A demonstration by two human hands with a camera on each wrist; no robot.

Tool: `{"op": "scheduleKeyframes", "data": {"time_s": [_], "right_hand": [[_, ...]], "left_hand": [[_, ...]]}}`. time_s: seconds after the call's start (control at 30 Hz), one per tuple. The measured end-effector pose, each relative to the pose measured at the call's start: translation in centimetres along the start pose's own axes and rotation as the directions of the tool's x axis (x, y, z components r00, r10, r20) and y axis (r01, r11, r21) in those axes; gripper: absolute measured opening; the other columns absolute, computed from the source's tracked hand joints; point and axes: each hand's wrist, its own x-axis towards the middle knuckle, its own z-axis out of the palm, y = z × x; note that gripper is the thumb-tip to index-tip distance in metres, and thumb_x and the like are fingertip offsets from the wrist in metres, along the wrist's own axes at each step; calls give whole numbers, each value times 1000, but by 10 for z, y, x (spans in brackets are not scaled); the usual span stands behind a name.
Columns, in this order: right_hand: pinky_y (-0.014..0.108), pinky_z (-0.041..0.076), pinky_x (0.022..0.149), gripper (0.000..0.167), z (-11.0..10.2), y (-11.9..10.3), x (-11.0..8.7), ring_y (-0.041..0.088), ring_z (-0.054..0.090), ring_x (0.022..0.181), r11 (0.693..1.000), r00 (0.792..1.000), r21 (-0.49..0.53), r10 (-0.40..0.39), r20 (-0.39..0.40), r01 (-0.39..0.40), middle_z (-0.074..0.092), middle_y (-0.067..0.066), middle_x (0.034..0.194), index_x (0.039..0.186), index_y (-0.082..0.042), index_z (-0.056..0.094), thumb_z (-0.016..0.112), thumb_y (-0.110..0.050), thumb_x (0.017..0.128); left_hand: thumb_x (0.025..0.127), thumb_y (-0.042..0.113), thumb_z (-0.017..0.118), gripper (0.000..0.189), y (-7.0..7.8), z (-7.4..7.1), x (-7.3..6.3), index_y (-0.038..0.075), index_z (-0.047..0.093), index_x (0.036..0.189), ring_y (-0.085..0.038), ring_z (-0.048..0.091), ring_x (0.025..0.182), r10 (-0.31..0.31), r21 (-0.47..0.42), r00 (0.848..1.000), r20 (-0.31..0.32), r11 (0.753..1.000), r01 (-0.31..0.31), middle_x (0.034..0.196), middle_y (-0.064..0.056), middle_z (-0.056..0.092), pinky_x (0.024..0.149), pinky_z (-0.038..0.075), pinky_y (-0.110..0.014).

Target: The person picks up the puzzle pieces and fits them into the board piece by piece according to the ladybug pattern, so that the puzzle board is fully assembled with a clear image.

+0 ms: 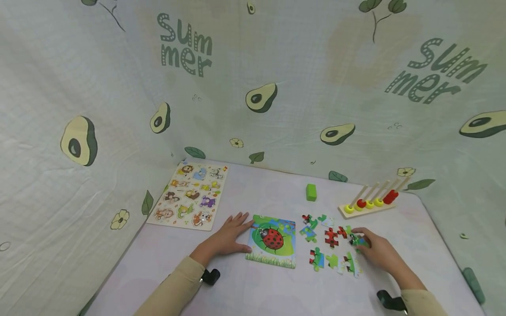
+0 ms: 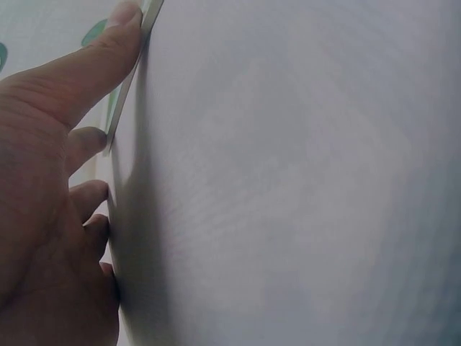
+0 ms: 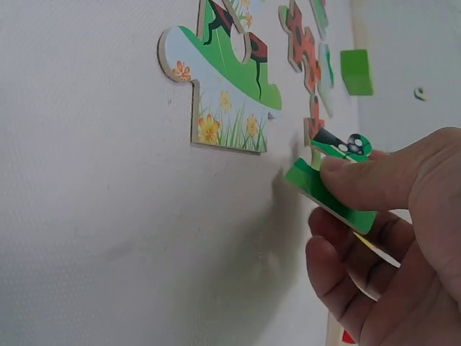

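A square ladybug puzzle board lies flat near the middle of the table. My left hand rests at its left edge, fingers spread and thumb touching the rim; in the left wrist view the thumb lies against the board's thin edge. Between thumb and fingers my right hand pinches a green puzzle piece with part of a black ladybug head on it. Loose puzzle pieces in red, green and blue lie spread between the board and my right hand. In the right wrist view, a flowered piece lies nearby.
An animal peg board lies at the back left. A green block stands behind the loose pieces. At the back right is a wooden bead stacker with upright rods. Patterned cloth walls enclose the table.
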Motion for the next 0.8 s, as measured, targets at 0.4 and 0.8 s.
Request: {"op": "scheduleKeyframes", "data": {"time_s": [0.4,0.8], "right_hand": [[35,49,63,37,-1,-15,0,21,58,81,996,997,78,-28,-76,34,64,12,100,129,-1,59,69,-9,95],[36,50,70,29,5,-40,4,21,60,86,980,991,176,-79,-106,97,66,6,97,122,-8,61,71,-11,95]], "left_hand": [[87,56,75,92,-1,-1,0,17,35,160,-34,9,156,2,-16,1000,-2,1000,-2,169,-12,17,126,6,-53],[86,55,75,91,-1,1,1,18,35,160,-33,7,157,-6,-30,1000,1,1000,6,169,-11,16,126,4,-53]]}}
